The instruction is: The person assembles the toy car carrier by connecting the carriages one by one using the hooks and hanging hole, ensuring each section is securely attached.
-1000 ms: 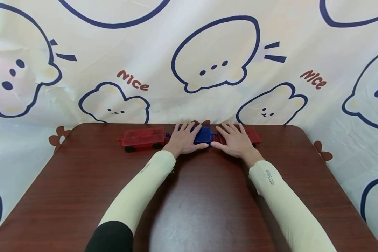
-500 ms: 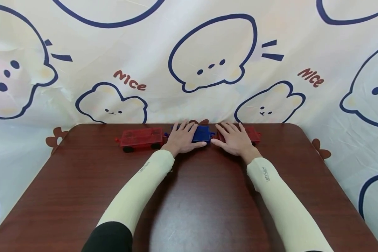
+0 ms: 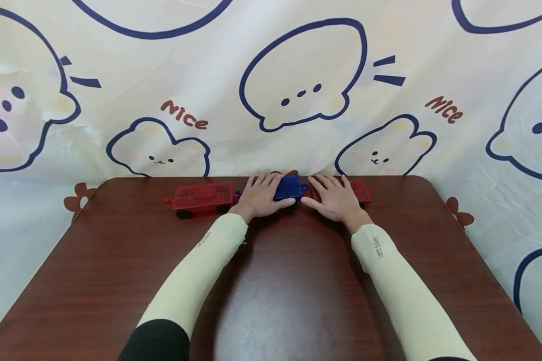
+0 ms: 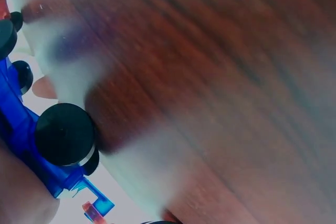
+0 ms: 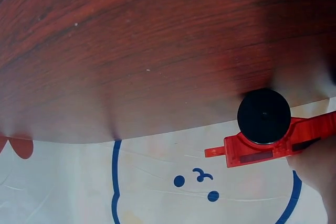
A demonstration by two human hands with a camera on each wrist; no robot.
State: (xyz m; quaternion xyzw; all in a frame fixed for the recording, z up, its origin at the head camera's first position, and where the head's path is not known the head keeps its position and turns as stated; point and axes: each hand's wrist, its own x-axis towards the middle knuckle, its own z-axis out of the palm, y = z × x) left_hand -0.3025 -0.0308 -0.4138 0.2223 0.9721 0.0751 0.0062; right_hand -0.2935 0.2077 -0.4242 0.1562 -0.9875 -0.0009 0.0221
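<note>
A row of toy train cars stands along the table's back edge. My left hand (image 3: 259, 195) rests over a blue car (image 3: 290, 187), fingers stretched across its top and thumb along its near side. My right hand (image 3: 334, 198) lies spread over a red car (image 3: 360, 191), covering its left part. To the left, another red car (image 3: 202, 196) meets the blue car's coupling. In the left wrist view a blue hook (image 4: 100, 200) touches a red coupling piece (image 4: 93, 212); whether they are locked is unclear. The right wrist view shows the red car's black wheel (image 5: 264, 116).
The brown wooden table (image 3: 271, 291) spreads out in front of the cars. Right behind its back edge hangs a white sheet (image 3: 235, 150) printed with cartoon animals, which also runs along both sides.
The blue car's right end has shifted slightly toward the back edge, and both thumbs have moved a little that way. Both hands stay on their cars. The head view has moved slightly.
</note>
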